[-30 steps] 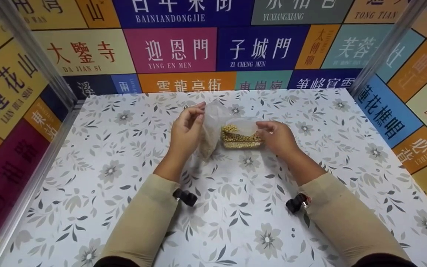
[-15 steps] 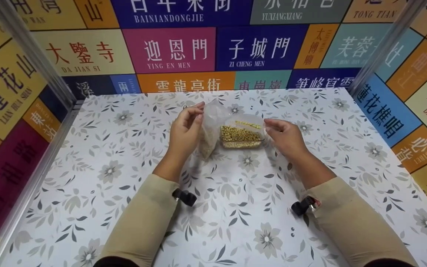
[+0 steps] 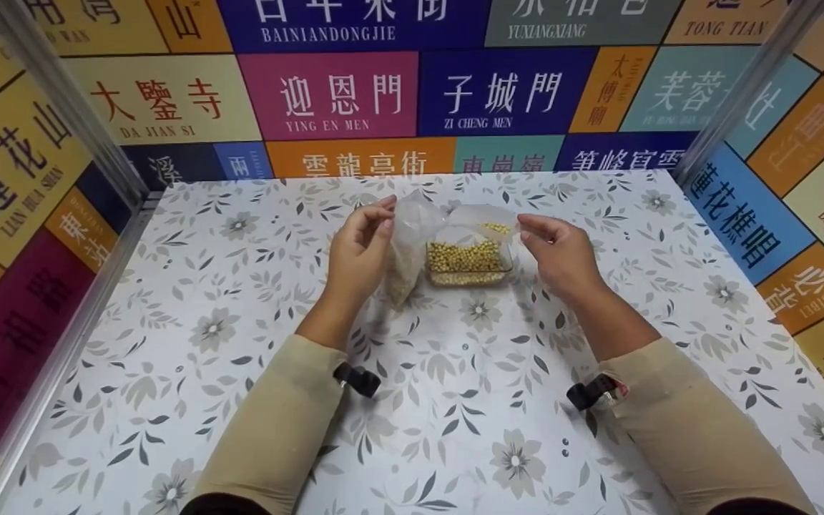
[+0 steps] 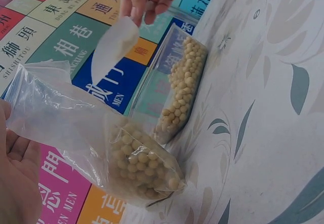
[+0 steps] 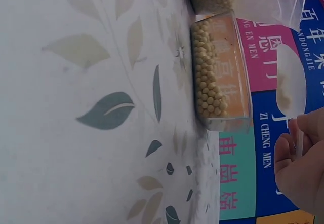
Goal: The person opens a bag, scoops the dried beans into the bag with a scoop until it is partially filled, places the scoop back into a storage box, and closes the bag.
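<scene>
Head view: the left hand (image 3: pixel 362 239) is gripping the clear plastic bag (image 3: pixel 410 232) near its top, and the bag is standing on the tabletop (image 3: pixel 455 400) just left of a clear rectangular container (image 3: pixel 508 265); whether the two are touching cannot be told. Yellow beans (image 3: pixel 466 256) are filling part of the container. From the right, the right hand (image 3: pixel 566 257) is pinching a whitish scoop (image 3: pixel 475 215), its bowl pointing left towards the bag and carrying a small load. Signboard panels (image 3: pixel 326 93) are standing beyond the far edge. Left wrist view: beans are lying in the bag's lower part, while its upper part is holding only slack plastic; the scoop is hanging above the container's rim, apart from it. Right wrist view: the fingers are closing round the scoop's thin handle, and a darker patch in the bowl is showing the load. Progress, as judged: the bean work is sitting partway, with beans in both vessels and a scoopful not yet tipped out; emptying that scoopful is remaining. Direction of transfer: these pictures are not settling it.
</scene>
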### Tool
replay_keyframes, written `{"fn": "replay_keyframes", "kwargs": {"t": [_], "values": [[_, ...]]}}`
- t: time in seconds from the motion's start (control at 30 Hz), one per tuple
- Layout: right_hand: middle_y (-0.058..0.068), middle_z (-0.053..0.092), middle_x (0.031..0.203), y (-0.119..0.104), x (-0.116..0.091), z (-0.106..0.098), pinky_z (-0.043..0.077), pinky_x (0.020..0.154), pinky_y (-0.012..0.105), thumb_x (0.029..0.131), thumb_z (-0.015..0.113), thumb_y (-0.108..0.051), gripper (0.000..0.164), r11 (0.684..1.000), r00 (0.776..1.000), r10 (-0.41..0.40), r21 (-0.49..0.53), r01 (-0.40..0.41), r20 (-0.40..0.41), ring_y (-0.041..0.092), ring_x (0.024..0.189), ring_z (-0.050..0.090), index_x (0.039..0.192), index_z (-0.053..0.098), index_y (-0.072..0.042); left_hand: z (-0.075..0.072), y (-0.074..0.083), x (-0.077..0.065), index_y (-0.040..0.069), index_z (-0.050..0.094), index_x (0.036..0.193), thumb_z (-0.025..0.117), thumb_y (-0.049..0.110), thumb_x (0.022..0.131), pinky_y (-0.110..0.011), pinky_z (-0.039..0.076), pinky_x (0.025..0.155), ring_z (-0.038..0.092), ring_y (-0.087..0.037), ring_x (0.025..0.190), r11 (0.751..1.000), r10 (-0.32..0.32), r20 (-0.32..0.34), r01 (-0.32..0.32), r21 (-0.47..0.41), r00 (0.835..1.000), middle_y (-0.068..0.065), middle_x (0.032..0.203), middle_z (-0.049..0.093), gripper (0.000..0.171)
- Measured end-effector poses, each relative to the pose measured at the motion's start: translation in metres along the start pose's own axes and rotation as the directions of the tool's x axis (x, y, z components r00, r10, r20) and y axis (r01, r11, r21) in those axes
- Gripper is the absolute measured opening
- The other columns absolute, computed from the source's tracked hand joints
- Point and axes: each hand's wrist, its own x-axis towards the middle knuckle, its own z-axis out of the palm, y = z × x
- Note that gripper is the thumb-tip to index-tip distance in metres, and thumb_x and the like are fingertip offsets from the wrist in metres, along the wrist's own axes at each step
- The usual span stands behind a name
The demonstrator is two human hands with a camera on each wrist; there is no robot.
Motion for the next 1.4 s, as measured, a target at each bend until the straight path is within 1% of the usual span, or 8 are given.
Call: {"fn": "replay_keyframes", "kwargs": {"t": [0.27, 0.47, 0.63, 0.83, 0.93, 1.03, 1.2, 1.4], "values": [[0.004, 0.067, 0.149, -0.033, -0.009, -0.008, 0.052, 0.118, 0.034, 0.109, 0.063, -0.026, 0.037, 0.995, 0.994, -0.081, 0.047, 0.085, -0.067, 0.016, 0.138, 0.061, 0.145, 0.068, -0.020, 0.000, 0.000, 0.001, -0.001, 0.066, 0.118, 0.059, 0.011, 0.109, -0.028, 0.050, 0.121, 0.063, -0.016, 0.140, 1.000, 0.000, 0.013, 0.000, 0.010, 1.000, -0.008, 0.146, 0.069, 0.016], [0.002, 0.068, 0.146, -0.063, -0.017, -0.010, 0.055, 0.103, 0.025, 0.109, 0.062, -0.026, 0.034, 0.980, 0.981, -0.187, -0.075, 0.183, -0.050, 0.016, 0.131, 0.063, 0.141, 0.071, -0.021, 0.001, 0.000, 0.000, -0.003, 0.065, 0.119, 0.059, 0.010, 0.109, -0.028, 0.049, 0.122, 0.063, -0.015, 0.140, 1.000, -0.021, 0.009, 0.021, 0.007, 1.000, -0.007, 0.147, 0.069, 0.017], [0.002, 0.065, 0.148, -0.088, -0.020, -0.009, 0.056, 0.100, 0.031, 0.109, 0.061, -0.022, 0.033, 0.937, 0.961, -0.274, -0.220, 0.271, 0.016, 0.021, 0.127, 0.064, 0.141, 0.071, -0.020, 0.000, 0.002, 0.000, -0.003, 0.065, 0.118, 0.059, 0.010, 0.109, -0.027, 0.049, 0.122, 0.063, -0.015, 0.140, 1.000, -0.022, 0.007, 0.022, 0.004, 1.000, -0.006, 0.146, 0.069, 0.017], [0.001, 0.065, 0.146, -0.113, -0.019, -0.003, 0.057, 0.104, 0.045, 0.111, 0.058, -0.022, 0.033, 0.854, 0.936, -0.333, -0.386, 0.349, 0.111, 0.026, 0.123, 0.065, 0.141, 0.071, -0.021, -0.001, 0.002, -0.001, -0.002, 0.066, 0.116, 0.059, 0.007, 0.108, -0.027, 0.049, 0.122, 0.063, -0.016, 0.140, 1.000, -0.017, -0.002, 0.017, -0.002, 1.000, -0.008, 0.145, 0.069, 0.014], [0.003, 0.065, 0.147, -0.119, -0.017, 0.001, 0.056, 0.109, 0.047, 0.110, 0.057, -0.019, 0.034, 0.826, 0.925, -0.351, -0.416, 0.380, 0.146, 0.028, 0.128, 0.064, 0.142, 0.071, -0.018, -0.002, 0.002, -0.001, -0.001, 0.066, 0.116, 0.059, 0.008, 0.108, -0.028, 0.050, 0.121, 0.063, -0.017, 0.140, 1.000, -0.016, -0.001, 0.016, 0.006, 1.000, -0.007, 0.145, 0.069, 0.013], [0.005, 0.064, 0.150, -0.121, -0.015, 0.004, 0.055, 0.112, 0.048, 0.110, 0.057, -0.016, 0.035, 0.819, 0.924, -0.349, -0.428, 0.382, 0.157, 0.029, 0.135, 0.061, 0.142, 0.070, -0.017, -0.002, 0.000, -0.001, 0.002, 0.066, 0.117, 0.059, 0.010, 0.109, -0.029, 0.051, 0.120, 0.063, -0.016, 0.140, 1.000, -0.009, 0.009, 0.008, 0.023, 1.000, -0.007, 0.146, 0.069, 0.014], [0.007, 0.063, 0.151, -0.119, -0.011, 0.006, 0.055, 0.113, 0.047, 0.109, 0.058, -0.014, 0.035, 0.828, 0.928, -0.339, -0.421, 0.372, 0.154, 0.030, 0.138, 0.059, 0.141, 0.071, -0.016, -0.002, 0.000, -0.001, 0.004, 0.066, 0.117, 0.058, 0.013, 0.110, -0.029, 0.051, 0.119, 0.062, -0.015, 0.140, 0.999, -0.004, 0.019, 0.004, 0.034, 1.000, -0.006, 0.146, 0.068, 0.014], [0.007, 0.065, 0.148, -0.115, -0.011, 0.004, 0.056, 0.109, 0.047, 0.108, 0.059, -0.014, 0.034, 0.830, 0.925, -0.353, -0.409, 0.379, 0.140, 0.030, 0.128, 0.064, 0.140, 0.071, -0.016, -0.001, 0.001, 0.000, 0.003, 0.066, 0.116, 0.058, 0.010, 0.109, -0.027, 0.050, 0.120, 0.063, -0.014, 0.139, 0.999, -0.009, 0.004, 0.008, 0.033, 1.000, -0.005, 0.145, 0.070, 0.013]]}}
